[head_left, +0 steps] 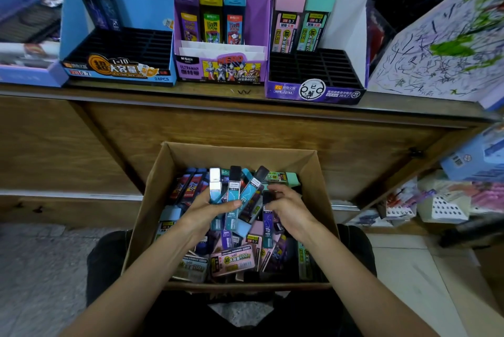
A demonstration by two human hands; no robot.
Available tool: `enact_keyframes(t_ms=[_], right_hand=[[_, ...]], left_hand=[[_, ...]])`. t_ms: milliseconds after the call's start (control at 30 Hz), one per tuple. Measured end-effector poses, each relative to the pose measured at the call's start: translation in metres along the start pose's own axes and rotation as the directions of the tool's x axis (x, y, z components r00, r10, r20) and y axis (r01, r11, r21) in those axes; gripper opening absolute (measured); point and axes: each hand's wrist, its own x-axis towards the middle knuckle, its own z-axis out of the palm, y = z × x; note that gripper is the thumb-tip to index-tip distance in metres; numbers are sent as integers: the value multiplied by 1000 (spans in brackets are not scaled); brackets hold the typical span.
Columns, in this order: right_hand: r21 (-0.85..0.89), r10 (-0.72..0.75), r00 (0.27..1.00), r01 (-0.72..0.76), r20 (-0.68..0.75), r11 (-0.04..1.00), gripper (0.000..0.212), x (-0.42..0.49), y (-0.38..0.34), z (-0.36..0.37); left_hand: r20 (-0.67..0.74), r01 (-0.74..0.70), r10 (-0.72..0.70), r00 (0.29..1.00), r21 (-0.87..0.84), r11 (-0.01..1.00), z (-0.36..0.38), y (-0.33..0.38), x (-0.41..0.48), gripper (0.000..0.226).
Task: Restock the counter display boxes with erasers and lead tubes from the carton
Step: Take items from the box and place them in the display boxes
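Where forearms cross the carton (148, 200) rim at lower centre, the loose stock beneath blurs together. Left hand (206, 209) grips a fan of lead tubes (234, 186); right hand (289, 211) pinches one dark tube (268, 197). Display boxes (120, 69) line the upper edge, tops cropped, front slots open.

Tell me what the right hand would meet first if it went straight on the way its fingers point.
Probably the fanned lead tubes gripped in the left hand: the right hand, pinching a dark tube, points up-left at them. Depth is unclear.
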Motion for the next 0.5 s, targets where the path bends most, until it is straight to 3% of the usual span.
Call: enact_keyframes(t_ms=[133, 333, 500], right_hand=[[-127, -73, 997, 73, -1, 989, 21, -3, 7, -6], [-201, -135, 990, 139, 35, 970, 28, -6, -6, -17], [-170, -245, 966, 256, 88, 952, 14, -18, -58, -22]], left_hand=[[-5, 10, -10, 1000, -27, 1000, -4, -1, -3, 38], [1, -64, 64, 998, -14, 998, -5, 11, -11, 43], [-61, -168, 168, 984, 12, 986, -13, 46, -18, 38]])
